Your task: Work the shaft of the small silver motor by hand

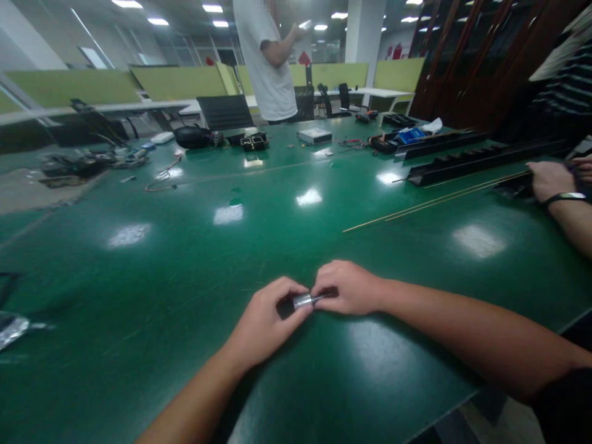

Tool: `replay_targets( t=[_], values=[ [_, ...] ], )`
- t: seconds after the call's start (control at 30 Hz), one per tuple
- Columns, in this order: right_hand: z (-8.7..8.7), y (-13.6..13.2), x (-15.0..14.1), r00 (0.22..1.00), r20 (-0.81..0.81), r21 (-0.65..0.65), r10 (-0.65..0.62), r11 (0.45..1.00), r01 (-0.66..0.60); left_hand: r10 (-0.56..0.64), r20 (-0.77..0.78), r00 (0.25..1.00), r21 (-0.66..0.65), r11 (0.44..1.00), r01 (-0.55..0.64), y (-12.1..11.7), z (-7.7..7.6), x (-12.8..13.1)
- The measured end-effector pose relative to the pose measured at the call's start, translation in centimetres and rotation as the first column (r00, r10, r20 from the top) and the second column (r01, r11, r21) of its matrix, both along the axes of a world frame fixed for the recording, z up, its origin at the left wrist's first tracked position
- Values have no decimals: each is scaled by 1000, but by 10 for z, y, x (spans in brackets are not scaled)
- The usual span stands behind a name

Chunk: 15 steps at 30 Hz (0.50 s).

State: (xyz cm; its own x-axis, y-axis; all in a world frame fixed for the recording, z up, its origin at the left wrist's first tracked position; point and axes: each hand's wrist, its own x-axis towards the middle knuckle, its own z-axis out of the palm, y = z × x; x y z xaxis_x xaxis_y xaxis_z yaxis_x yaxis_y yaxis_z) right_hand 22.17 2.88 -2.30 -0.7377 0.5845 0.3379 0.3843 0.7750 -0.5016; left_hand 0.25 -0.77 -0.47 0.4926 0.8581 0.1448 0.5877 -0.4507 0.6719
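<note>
A small silver metal cylinder (303, 301) with a thin shaft at its right end is just above the green table. My left hand (271, 314) grips the cylinder between thumb and fingers. Close against it, my right hand (345, 288) is closed in a pinch at the thin shaft. The fingers hide the shaft's tip, and whether anything else is in the pinch does not show. Bare green tabletop (185, 333) surrounds both hands.
Thin brass-coloured rods (393, 214) and long black channels (467, 163) lie to the right, near another person's hand (552, 179). A white box (314, 135) and tools lie at the back. Behind the table stands a person in a white shirt (268, 74). Foil-like material (12, 330) is at left.
</note>
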Motion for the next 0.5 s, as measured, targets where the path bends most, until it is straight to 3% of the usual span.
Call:
replay_targets(
  t=[0.5],
  values=[
    [4,0,8,1000,10,-52,7,999,-6,-8,0,1000,-12,1000,8,0,2,-2]
  ],
)
